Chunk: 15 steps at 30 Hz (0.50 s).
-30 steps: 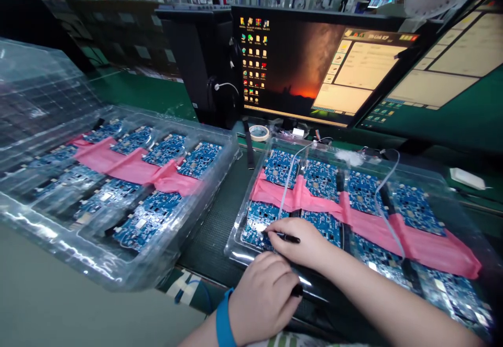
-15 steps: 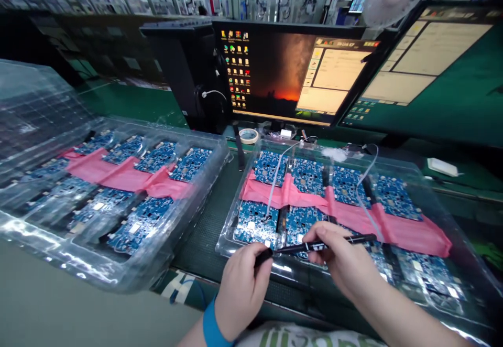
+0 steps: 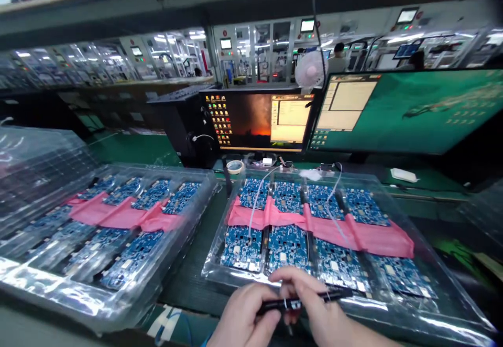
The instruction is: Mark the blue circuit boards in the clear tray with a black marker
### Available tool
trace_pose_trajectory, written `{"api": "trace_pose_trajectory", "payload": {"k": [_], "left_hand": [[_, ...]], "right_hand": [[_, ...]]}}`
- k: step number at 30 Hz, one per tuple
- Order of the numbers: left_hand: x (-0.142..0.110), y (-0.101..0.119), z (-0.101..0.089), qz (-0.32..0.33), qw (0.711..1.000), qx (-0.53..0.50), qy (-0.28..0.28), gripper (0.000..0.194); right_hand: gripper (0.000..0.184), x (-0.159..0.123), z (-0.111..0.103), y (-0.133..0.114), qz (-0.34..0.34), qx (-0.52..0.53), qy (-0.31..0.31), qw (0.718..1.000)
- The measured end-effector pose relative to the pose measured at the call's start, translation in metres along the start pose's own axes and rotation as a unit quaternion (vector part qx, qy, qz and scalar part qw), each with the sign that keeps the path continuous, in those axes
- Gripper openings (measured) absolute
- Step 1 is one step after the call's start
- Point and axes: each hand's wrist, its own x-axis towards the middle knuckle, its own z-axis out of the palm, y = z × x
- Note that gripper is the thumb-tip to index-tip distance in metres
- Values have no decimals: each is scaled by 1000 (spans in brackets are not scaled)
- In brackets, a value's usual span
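Checking the head view. Where are the hands?

Together, low in frame. The left hand (image 3: 243, 318) is gripping a black marker pen (image 3: 304, 301) by its thick end, and the right hand (image 3: 318, 307) is wrapping around the barrel beside it. The narrow end is pointing right.

Where's the pen sitting?

Just over the near rim of a clear plastic tray (image 3: 210, 271). I can't tell if it's touching the rim.

What's the tray holding?

Two rows of blue circuit boards (image 3: 286, 247), four per row. A pink tape strip (image 3: 314, 224) is running across the back row, and a thin white cable (image 3: 255, 200) is looping over the boards.

Anything else on the counter?

A second clear tray (image 3: 78, 297) is sitting to the left, just beside the first, carrying more blue boards (image 3: 131, 258) and pink tape (image 3: 118, 216). A clear plastic cover (image 3: 39, 169) is lying beyond it. Behind the trays, a masking tape roll (image 3: 234, 166) is sitting below a monitor (image 3: 251, 121), with a second, larger monitor (image 3: 408, 111) to its right. A white adapter (image 3: 403, 175) is lying further right.
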Motion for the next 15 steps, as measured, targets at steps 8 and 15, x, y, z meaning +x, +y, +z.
{"api": "trace_pose_trajectory", "payload": {"k": [8,15], "left_hand": [[12,35,13,-63,976,-132,-162,17],[42,-9,-9,-209,927,308,-37,35]], "right_hand": [[41,-36,-24,1,-197,-223,6,955],[46,-56,-48,6,-88,-128,46,987]]}}
